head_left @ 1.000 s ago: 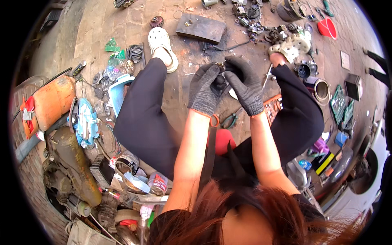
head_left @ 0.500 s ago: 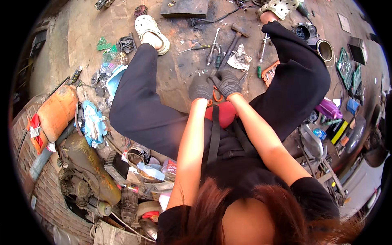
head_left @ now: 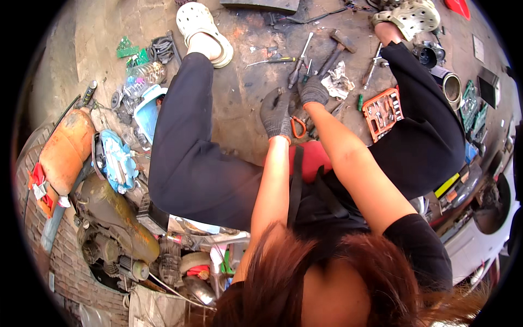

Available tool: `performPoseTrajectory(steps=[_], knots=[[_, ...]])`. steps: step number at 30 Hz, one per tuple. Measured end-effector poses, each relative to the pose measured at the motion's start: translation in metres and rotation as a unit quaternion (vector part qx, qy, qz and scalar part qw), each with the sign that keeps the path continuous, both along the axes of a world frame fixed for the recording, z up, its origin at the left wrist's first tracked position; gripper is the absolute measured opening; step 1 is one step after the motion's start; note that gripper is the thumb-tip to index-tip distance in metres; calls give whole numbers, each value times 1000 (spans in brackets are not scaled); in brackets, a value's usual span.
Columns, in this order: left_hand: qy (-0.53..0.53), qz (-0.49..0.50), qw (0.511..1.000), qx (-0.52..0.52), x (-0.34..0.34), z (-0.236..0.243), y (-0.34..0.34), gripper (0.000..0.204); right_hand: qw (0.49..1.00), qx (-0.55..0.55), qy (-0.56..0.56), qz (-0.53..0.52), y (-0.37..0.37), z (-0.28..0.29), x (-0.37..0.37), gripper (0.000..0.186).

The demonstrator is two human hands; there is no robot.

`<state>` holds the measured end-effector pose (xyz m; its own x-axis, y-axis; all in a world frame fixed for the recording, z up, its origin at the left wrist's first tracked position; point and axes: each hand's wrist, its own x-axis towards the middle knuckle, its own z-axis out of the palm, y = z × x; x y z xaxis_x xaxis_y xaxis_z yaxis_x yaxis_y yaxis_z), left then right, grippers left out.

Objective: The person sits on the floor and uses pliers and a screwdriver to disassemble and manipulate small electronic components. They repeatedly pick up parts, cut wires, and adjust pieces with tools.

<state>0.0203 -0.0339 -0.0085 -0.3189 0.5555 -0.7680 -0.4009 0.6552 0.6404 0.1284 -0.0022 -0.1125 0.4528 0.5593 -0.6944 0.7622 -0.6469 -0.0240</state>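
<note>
Both my hands wear dark grey knitted gloves and work low over the ground between my legs. My left hand [head_left: 276,113] has its fingers drawn together, and anything in them is hidden. By its wrist shows an orange handle loop [head_left: 298,127] of a hand tool; its other end is out of sight. My right hand [head_left: 314,91] is closed at the handle end of a thin screwdriver [head_left: 309,66], whose shaft points away from me. Just beyond lie a larger screwdriver [head_left: 298,68] and a hammer [head_left: 342,43], its handle running toward my right hand.
A crumpled white cloth [head_left: 338,80] and an orange socket set case [head_left: 382,113] lie to the right. Another screwdriver [head_left: 279,59] lies farther left. Beside my left leg are a blue basin [head_left: 146,117], a rusty cylinder [head_left: 117,218] and scrap parts.
My hands have parted from being close together; the right has moved forward to the thin screwdriver. My view has shifted, showing more of the orange case.
</note>
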Motion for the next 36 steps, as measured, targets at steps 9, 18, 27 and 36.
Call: performPoseTrajectory(steps=[9,18,27,36], knots=[[8,-7,996,89,2,21,7,27,999,14,16,-48,-7,5,-11,50],[-59,7,994,94,-8,57,2,20,990,17,48,-133,17,28,-3,55],[-10,-78,981,178,-9,98,-6,18,899,187,374,-127,-16,169,33,28],[170,-143,938,267,-24,119,-21,18,846,341,393,119,-42,288,57,24]])
